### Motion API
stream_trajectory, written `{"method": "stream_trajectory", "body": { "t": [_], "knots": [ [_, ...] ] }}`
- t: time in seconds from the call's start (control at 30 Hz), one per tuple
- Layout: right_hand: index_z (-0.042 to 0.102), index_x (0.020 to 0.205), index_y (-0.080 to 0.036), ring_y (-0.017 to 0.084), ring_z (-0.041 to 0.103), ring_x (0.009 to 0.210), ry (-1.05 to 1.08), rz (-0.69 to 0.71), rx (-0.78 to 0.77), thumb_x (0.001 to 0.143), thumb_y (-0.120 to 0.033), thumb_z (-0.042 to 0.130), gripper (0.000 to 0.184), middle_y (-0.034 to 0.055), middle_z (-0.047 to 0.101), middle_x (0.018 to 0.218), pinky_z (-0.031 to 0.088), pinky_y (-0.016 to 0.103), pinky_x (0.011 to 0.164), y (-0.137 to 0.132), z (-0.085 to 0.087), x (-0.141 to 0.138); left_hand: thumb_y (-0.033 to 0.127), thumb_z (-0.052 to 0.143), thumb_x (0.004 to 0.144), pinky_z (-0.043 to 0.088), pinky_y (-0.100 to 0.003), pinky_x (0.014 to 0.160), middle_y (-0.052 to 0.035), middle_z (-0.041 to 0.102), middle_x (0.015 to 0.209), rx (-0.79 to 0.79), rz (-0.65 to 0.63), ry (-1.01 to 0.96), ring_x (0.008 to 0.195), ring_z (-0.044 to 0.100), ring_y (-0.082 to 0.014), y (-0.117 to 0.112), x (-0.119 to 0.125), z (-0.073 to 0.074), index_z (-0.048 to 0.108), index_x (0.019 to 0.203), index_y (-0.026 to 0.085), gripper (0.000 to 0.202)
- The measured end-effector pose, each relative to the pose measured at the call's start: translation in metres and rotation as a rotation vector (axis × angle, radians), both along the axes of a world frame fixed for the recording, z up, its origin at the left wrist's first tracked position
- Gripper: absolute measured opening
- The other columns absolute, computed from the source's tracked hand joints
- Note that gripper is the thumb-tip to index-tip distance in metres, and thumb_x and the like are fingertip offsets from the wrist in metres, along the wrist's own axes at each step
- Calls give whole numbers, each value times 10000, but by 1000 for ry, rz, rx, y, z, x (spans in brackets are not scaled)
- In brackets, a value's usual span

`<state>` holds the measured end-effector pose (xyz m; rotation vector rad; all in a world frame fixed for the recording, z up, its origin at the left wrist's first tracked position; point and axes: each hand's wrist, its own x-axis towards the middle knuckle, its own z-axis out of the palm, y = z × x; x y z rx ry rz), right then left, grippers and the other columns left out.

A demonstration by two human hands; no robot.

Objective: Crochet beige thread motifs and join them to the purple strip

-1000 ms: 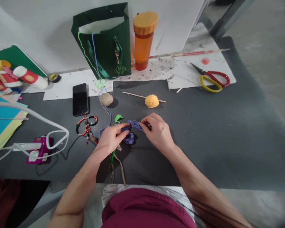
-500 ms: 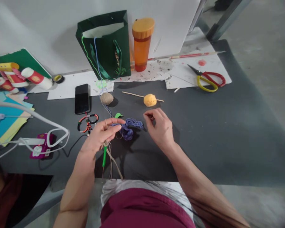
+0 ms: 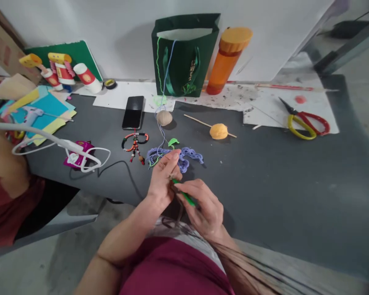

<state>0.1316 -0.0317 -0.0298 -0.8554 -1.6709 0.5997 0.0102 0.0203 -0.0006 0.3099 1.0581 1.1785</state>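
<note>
**Green crochet hook [image 3: 184, 198] pinched in the right hand [image 3: 203, 209]**

Low in the centre of the frame, the right hand's fingers close narrowly on the hook. The left hand [image 3: 162, 178] rises just beside it, its fingers bunched together on something too fine to make out. A purple crocheted strip [image 3: 187, 156] lies on the dark tabletop [image 3: 264, 184] just beyond the left hand, with a green leaf [image 3: 173, 142] close above. Farther up, a tan yarn ball [image 3: 164, 118] and an orange yarn ball [image 3: 218, 131] on a wooden stick [image 3: 197, 121] sit apart.
</note>
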Motion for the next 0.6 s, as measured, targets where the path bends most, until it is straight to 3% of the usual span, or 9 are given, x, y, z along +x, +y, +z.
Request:
{"method": "stream_trajectory", "body": {
  "t": [0.1,0.2,0.33,0.6],
  "knots": [
    [758,1039,-268,201,727,711,246,-204,-217,976,-180,668,141,38,760,817,611,343,666,-5,-9,-3,409,942,731,359,-201,519,91,533,607,69,-52,-3,532,445,-62,-10,3,-1,710,1248,169,615],
    [743,927,-258,155,664,611,527,-296,-406,947,-299,751,46,0,694,746,576,285,580,-6,-15,-5,348,984,668,472,-229,657,64,638,752,130,-128,-6,660,560,-85,-18,0,-2,674,1359,216,769],
    [711,874,-247,137,642,613,624,-324,-521,916,-421,782,192,4,672,779,568,258,566,-4,-20,-4,209,978,637,525,-250,787,32,696,889,143,-231,11,754,614,-88,-24,-6,-7,712,1339,259,752],
    [736,907,-244,161,694,688,672,-220,-698,847,-435,835,223,23,745,840,581,275,612,-2,-24,2,186,940,668,584,-274,782,2,686,929,175,-225,156,796,637,-129,-30,-7,-9,663,1443,287,829]
  ]
}}
